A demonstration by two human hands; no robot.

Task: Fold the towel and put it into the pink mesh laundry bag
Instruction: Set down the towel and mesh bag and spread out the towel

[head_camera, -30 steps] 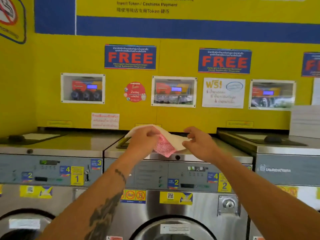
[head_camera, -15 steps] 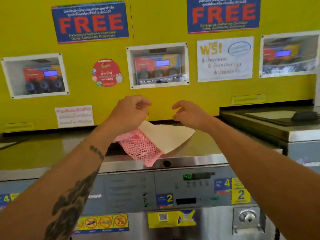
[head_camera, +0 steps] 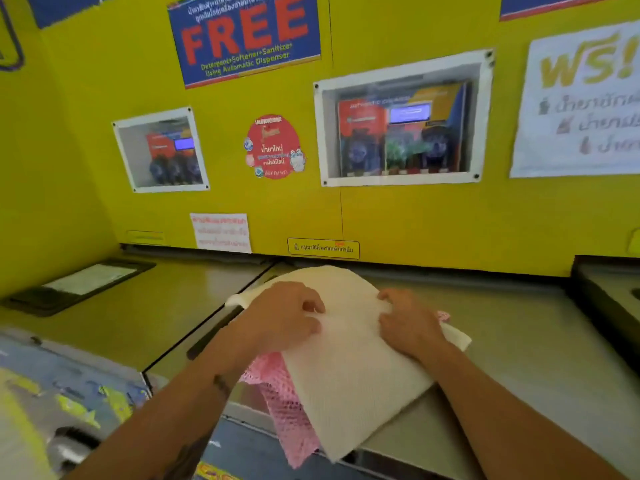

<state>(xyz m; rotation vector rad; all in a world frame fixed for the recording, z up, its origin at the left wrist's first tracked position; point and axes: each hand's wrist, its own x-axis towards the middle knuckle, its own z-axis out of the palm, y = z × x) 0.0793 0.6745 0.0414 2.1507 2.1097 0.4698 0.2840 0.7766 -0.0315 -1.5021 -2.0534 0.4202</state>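
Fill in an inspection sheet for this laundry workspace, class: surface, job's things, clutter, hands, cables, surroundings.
Surface: steel washing-machine top, bare beside the cloth.
Job's things: cream waffle-weave towel lies spread over the pink mesh laundry bag; bag hangs over the front edge; towel not in it.
Clutter: nothing seen.
Hands: left hand and right hand rest on the towel, fingers bunching cloth between them.
Cables: nothing seen.
Surroundings: yellow wall, blue FREE sign, dispenser window.

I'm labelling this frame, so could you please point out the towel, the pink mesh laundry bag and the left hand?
towel (head_camera: pixel 349 368), head view, on its flat cream middle.
pink mesh laundry bag (head_camera: pixel 287 424), head view, on the mesh hanging below the towel.
left hand (head_camera: pixel 287 320), head view, on its back.
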